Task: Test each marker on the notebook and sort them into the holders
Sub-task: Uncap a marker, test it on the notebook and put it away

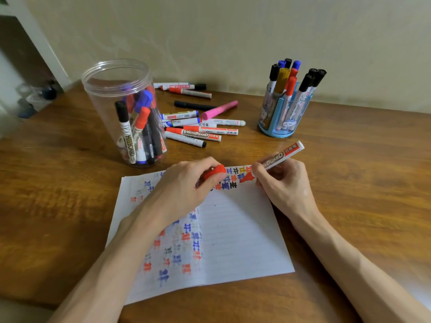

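Note:
A lined notebook (238,229) lies open on the wooden table, marked with several red, blue and black characters. My right hand (282,183) grips an uncapped red whiteboard marker (279,157), its red tip touching the top of the page. My left hand (186,185) rests on the page and pinches the red cap (215,171). A clear plastic jar (126,113) at the back left holds several markers. A blue holder (283,113) at the back right stands full of capped markers. Loose markers (198,122) lie between the two.
A pink marker (219,110) and a black one (193,105) lie among the loose pile near the wall. The wall runs along the table's far edge. Bare wood shows left and right of the notebook.

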Tool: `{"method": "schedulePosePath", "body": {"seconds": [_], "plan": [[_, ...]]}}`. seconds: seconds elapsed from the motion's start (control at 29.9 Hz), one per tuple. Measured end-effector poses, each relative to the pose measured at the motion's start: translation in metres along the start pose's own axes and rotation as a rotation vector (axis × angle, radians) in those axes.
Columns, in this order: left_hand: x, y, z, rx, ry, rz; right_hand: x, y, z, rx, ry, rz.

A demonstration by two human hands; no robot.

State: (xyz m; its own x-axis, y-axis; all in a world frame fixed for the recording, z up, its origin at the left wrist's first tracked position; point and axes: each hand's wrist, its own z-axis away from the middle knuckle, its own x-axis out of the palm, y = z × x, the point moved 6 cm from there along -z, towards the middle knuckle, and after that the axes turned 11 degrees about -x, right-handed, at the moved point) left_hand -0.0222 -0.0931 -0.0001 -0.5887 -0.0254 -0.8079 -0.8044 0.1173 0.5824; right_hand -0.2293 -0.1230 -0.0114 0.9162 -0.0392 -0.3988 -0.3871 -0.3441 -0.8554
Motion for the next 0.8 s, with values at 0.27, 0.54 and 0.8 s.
{"method": "schedulePosePath", "body": {"seconds": [0.27, 0.54, 0.8], "plan": [[0.0018, -0.0019, -0.0005, 0.015, 0.005, -0.005, 0.0030, -0.0033, 0.0012, -0.060, -0.018, 0.055], [0.0014, -0.0031, -0.0010, 0.013, 0.007, 0.006, -0.0014, -0.0025, 0.0026, -0.062, 0.036, 0.049], [0.0014, -0.0041, -0.0021, 0.017, 0.012, -0.002, 0.0023, -0.0084, 0.0036, -0.094, 0.002, 0.028]]}}
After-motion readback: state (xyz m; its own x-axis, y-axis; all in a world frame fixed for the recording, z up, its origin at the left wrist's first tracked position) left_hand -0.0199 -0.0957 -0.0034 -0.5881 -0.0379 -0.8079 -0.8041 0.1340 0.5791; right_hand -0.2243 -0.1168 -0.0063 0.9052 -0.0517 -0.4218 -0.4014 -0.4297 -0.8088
